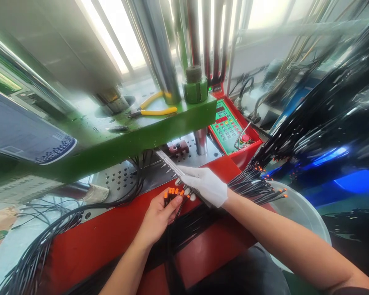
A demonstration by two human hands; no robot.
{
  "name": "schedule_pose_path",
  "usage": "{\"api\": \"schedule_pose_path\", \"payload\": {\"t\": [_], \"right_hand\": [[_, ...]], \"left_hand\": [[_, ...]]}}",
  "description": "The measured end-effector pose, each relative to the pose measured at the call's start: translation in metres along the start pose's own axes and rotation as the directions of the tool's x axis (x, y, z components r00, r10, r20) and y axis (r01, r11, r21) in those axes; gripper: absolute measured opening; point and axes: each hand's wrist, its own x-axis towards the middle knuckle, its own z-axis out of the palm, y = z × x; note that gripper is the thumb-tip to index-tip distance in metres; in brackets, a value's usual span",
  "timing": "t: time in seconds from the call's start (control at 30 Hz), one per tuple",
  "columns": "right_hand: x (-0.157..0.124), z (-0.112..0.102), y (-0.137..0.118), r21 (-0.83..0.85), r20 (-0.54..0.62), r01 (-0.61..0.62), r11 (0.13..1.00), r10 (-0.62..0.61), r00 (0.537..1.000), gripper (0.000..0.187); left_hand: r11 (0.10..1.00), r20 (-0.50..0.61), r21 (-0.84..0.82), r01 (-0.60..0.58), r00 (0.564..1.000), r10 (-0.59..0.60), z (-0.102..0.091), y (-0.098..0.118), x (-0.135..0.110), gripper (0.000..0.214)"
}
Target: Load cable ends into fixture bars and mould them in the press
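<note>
Head view: left hand [158,216] grips cable bundle [172,192], orange tips pointing away.

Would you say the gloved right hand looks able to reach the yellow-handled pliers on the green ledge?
Probably yes: the pliers lie uncovered on the green ledge above the right hand, though it rests on a metal strip now.

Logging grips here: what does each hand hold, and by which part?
The left hand pinches a bundle of black cables just below their orange tips. The gloved right hand rests on a metal bar; grip unclear.
</note>
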Motion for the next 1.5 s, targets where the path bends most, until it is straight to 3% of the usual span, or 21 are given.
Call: {"api": "schedule_pose_path", "payload": {"t": [0.13,0.23,0.37,0.53,0.63,0.8,1.07,1.23,1.5], "right_hand": [[0.000,0.001,-0.001,-0.034,-0.002,-0.010,0.999,0.010,1.000,0.050],[0.000,0.003,-0.001,-0.091,-0.043,-0.029,0.995,0.025,0.999,0.049],[0.000,0.006,0.000,-0.193,-0.073,-0.040,0.980,0.026,0.997,0.048],[0.000,0.011,0.005,-0.256,-0.087,-0.026,0.966,0.004,0.996,0.048],[0.000,0.011,0.005,-0.224,-0.082,-0.026,0.974,0.008,0.997,0.048],[-0.001,0.004,-0.001,-0.101,-0.019,-0.015,0.995,0.013,1.000,0.048],[0.000,-0.002,0.002,-0.073,-0.041,-0.021,0.997,0.018,0.999,0.045],[-0.002,0.001,0.002,-0.073,-0.024,-0.012,0.997,0.011,1.000,0.045],[-0.002,0.000,0.004,-0.052,-0.010,-0.007,0.999,0.006,1.000,0.046]], "left_hand": [[0.999,-0.012,0.035,0.013,1.000,-0.012,0.000,0.001,0.000,0.026],[0.979,-0.083,0.202,-0.012,0.996,0.029,0.003,0.005,-0.001,0.027],[0.881,-0.160,0.471,-0.043,0.978,0.133,0.009,0.006,-0.005,0.026],[0.801,-0.214,0.597,-0.037,0.955,0.204,0.018,0.003,-0.008,0.023],[0.834,-0.200,0.547,-0.066,0.958,0.207,0.015,0.004,-0.006,0.023],[0.971,-0.191,0.232,-0.066,0.975,0.112,0.003,0.007,-0.001,0.030],[0.998,-0.121,-0.043,0.046,0.991,-0.051,0.001,0.009,-0.002,0.033],[0.995,-0.112,-0.058,0.083,0.990,-0.089,0.003,0.013,-0.003,0.034],[0.998,-0.158,0.056,-0.006,0.987,0.015,0.002,0.006,-0.004,0.028]]}}
